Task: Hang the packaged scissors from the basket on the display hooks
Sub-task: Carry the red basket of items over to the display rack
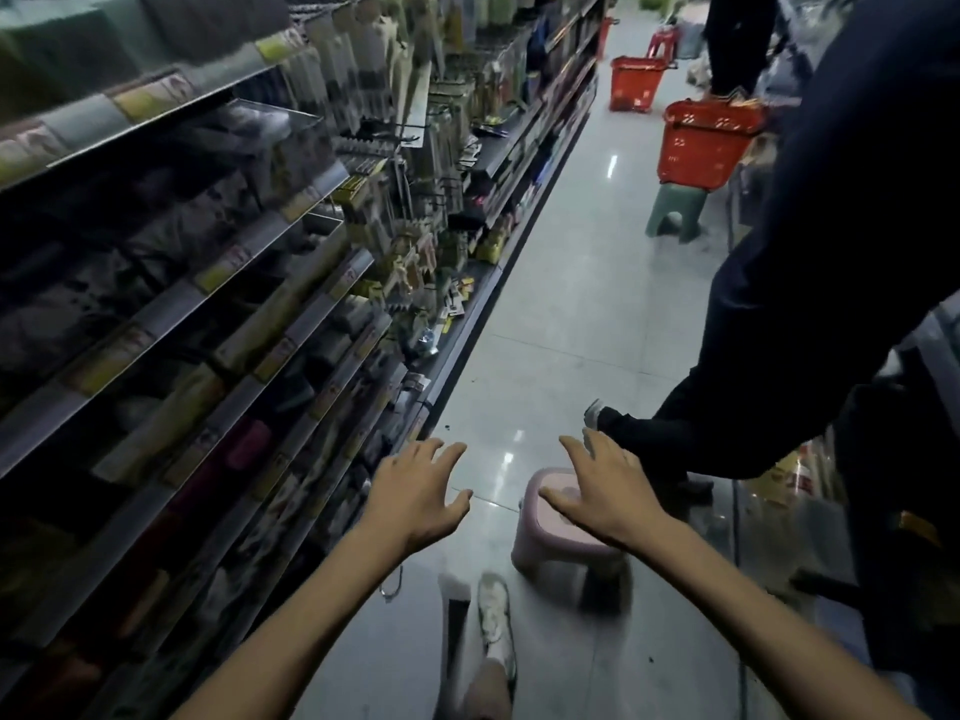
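Left hand [415, 491] and right hand [605, 493] hover, each grip spread and empty, the right over a pink stool [545, 550]. Farther down the aisle a red basket [696, 148] sits on a green stool [675, 210] (contents unclear); display hooks [395, 129] line the left shelving.

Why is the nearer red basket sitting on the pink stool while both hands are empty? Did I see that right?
Wrong stool. The head view shows the nearer red basket on the green stool; the pink stool is below the right hand. The left hand and right hand are empty.
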`<state>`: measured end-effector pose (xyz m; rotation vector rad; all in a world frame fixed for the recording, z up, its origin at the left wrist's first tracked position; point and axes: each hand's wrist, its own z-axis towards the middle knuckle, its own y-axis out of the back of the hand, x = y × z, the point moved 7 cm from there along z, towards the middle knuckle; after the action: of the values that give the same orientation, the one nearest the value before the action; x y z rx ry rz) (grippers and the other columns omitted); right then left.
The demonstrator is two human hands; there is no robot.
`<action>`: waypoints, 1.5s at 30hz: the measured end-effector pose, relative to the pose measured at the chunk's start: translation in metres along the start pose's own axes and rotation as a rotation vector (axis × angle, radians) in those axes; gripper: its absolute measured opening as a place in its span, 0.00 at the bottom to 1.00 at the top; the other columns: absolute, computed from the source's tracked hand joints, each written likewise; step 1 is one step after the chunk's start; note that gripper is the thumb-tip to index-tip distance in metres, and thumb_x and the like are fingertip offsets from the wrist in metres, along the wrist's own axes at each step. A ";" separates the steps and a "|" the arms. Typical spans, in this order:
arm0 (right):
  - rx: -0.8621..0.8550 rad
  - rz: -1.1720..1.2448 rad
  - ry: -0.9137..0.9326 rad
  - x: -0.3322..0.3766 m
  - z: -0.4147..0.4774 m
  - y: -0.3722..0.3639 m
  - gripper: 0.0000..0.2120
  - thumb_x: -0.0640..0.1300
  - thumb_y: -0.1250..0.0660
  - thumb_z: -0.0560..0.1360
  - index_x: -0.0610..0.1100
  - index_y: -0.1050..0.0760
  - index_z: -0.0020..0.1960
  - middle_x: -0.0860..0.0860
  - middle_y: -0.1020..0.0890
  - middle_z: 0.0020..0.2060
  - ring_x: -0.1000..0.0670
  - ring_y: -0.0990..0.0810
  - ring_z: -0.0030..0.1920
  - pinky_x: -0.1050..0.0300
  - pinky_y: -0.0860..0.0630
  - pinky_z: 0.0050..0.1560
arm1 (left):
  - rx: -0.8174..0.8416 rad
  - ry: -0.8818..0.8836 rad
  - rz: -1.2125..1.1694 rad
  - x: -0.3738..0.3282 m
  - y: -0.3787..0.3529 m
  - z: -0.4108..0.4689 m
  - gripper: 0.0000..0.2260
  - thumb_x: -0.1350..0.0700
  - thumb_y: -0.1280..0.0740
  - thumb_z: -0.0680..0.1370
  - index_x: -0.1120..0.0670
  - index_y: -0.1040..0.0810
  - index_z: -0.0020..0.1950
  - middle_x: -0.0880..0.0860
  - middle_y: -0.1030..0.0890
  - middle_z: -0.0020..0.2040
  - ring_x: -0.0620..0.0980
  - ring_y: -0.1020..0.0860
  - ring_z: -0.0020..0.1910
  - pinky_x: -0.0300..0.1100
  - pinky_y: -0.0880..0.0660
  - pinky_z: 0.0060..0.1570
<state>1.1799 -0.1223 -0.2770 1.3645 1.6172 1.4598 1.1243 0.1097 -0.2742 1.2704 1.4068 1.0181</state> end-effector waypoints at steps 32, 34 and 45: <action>-0.034 0.215 -0.228 -0.190 0.635 0.162 0.35 0.69 0.40 0.78 0.49 0.36 0.79 0.47 0.33 0.77 0.46 0.37 0.78 0.50 0.42 0.77 | 0.037 -0.144 0.082 0.046 0.146 0.723 0.28 0.36 0.39 0.80 0.45 0.32 0.78 0.51 0.26 0.73 0.55 0.28 0.73 0.53 0.28 0.67; -0.051 0.225 -0.254 -0.213 0.674 0.180 0.35 0.68 0.40 0.79 0.49 0.35 0.78 0.47 0.33 0.77 0.46 0.37 0.78 0.50 0.42 0.76 | 0.046 -0.164 0.103 0.039 0.160 0.776 0.28 0.36 0.39 0.81 0.46 0.32 0.78 0.52 0.25 0.72 0.55 0.28 0.72 0.53 0.28 0.66; -0.017 0.235 -0.327 -0.323 0.884 0.250 0.35 0.68 0.40 0.78 0.49 0.35 0.78 0.44 0.34 0.77 0.45 0.38 0.79 0.48 0.42 0.78 | 0.076 -0.209 0.067 0.015 0.198 1.026 0.27 0.38 0.38 0.82 0.45 0.32 0.79 0.51 0.25 0.72 0.55 0.27 0.71 0.54 0.28 0.65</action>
<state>2.1520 -0.1209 -0.3290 1.7280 1.2695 1.2888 2.1687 0.1320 -0.2907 1.4446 1.2593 0.8554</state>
